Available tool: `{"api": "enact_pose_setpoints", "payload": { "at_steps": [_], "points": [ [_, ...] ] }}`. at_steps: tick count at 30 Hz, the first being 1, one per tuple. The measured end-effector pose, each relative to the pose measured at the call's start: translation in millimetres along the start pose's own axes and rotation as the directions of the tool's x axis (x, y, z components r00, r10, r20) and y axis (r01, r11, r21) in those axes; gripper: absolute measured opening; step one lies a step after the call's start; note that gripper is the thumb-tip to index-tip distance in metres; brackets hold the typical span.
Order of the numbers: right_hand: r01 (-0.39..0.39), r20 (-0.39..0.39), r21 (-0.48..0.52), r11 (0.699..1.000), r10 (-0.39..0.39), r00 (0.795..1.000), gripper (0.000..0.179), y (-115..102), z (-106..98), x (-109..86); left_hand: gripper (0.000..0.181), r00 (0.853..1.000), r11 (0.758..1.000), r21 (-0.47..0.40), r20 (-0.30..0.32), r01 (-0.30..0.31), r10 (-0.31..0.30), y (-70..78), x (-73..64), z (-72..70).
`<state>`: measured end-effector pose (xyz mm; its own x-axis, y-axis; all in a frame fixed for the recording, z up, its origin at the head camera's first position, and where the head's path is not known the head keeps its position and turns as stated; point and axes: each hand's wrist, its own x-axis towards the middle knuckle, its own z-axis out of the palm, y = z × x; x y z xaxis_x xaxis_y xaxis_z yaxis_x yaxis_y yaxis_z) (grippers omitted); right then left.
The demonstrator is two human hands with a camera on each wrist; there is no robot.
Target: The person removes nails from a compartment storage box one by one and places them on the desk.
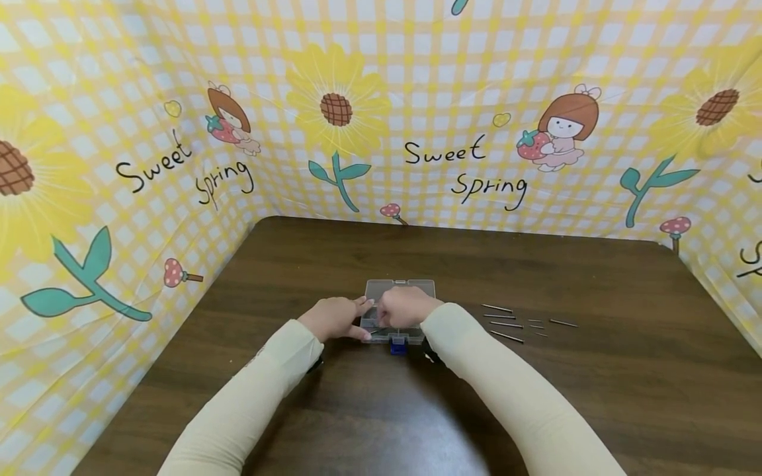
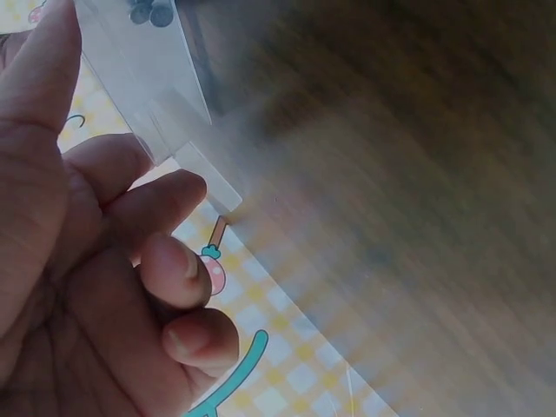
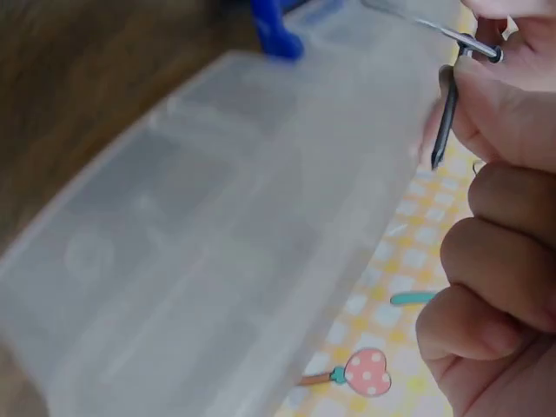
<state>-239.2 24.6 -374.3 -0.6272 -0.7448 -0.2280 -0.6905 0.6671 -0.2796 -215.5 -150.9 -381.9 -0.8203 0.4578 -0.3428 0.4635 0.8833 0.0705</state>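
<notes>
A shallow clear plastic case (image 1: 370,324) with its lid (image 1: 400,285) raised lies on the table. At its left side, my left hand (image 1: 335,317) holds the case between thumb and forefinger; the other fingers are loosely curled in the left wrist view (image 2: 130,234). Above the compartments, my right hand (image 1: 407,305) pinches a dark pointed nail (image 3: 446,122). A shiny nail (image 3: 465,39) crosses close to the same fingertips; whether it is pinched too I cannot tell. Through the case wall, round dark ends (image 2: 152,13) show.
Several long nails (image 1: 506,324) lie to the right of the case, with thin short ones (image 1: 536,326) beside them and a single nail (image 1: 563,322) farther right. A blue latch (image 1: 397,346) sits at the case's front. Patterned cloth (image 1: 452,99) borders the brown table (image 1: 333,251).
</notes>
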Motion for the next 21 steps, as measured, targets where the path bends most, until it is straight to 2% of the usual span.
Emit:
{"api": "enact_pose_setpoints", "payload": {
  "at_steps": [6,10,17,21],
  "points": [
    [0.006,-0.024,0.094,0.996,-0.003,1.0,0.016,16,-5,-11.6,0.078,1.0,1.0,0.0,-0.001,-0.001,0.001,0.5,-0.2,-0.1],
    [-0.015,-0.043,0.09,0.996,0.019,0.999,0.014,28,-6,-20.7,0.078,1.0,1.0,0.011,-0.013,-0.002,0.002,1.3,0.4,0.0],
    [-0.088,-0.04,0.096,0.991,0.092,0.995,0.013,41,-11,-34.6,0.079,1.0,1.0,-0.009,0.009,0.01,-0.01,3.2,-0.6,-0.4],
    [-0.083,-0.044,0.1,0.992,0.088,0.995,0.014,45,-13,-37.8,0.079,1.0,1.0,0.004,0.006,0.008,-0.008,3.1,0.5,-0.4]
  ]
}}
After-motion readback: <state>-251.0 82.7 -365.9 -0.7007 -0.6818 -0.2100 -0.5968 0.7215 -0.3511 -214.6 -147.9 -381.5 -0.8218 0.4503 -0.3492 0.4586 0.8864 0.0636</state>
